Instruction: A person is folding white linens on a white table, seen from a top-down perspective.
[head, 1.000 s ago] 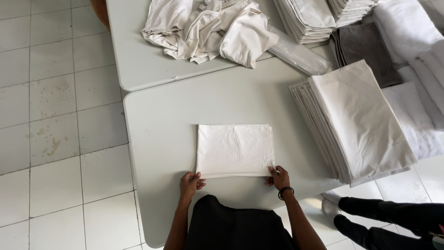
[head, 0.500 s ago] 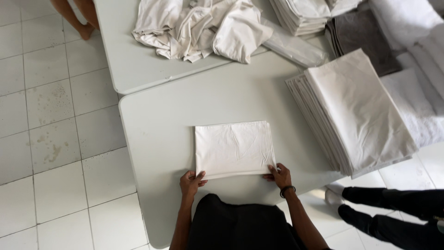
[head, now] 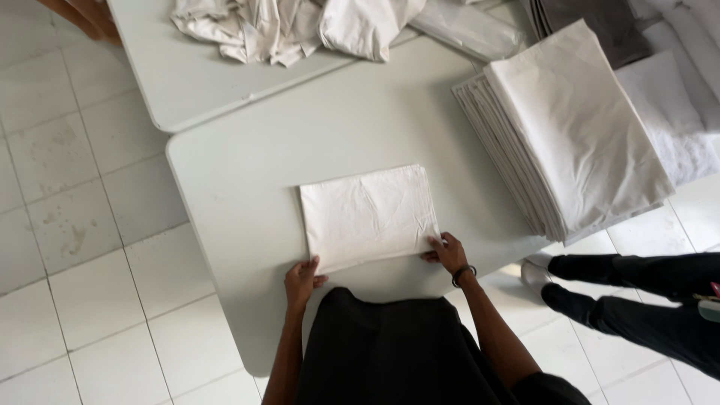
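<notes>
Head view, looking straight down: we have a folded white cloth (head: 369, 215) lying flat at centre frame on the grey table (head: 247, 187), its near edge toward us. It looks light, soft and limp, a few layers thick, lightly creased on top. We judge it would sag and come unfolded if lifted by one corner; best taken at both near corners together, or with flat palms slid under the long edges. Cloth on a smooth tabletop should slide easily.

Left hand (head: 301, 279) sits at the lower left corner of the cloth, fingers curled at the edge; whether it pinches the fabric or only touches it we cannot tell. Right hand (head: 448, 252), with a dark band at the wrist, is at the lower right corner, fingertips pressed on or pinching that corner.

Right of frame: a tall stack of folded white sheets (head: 570, 127), well apart from the cloth, overhanging the table edge. Upper frame: a heap of crumpled cloths (head: 292, 26) on a second table (head: 180, 82).

Hidden or unclear: our dark garment (head: 397, 345) covers the table's near edge. Another person's dark-trousered legs (head: 637, 292) enter at lower right, body cut off. Fold count of the cloth is unreadable.
</notes>
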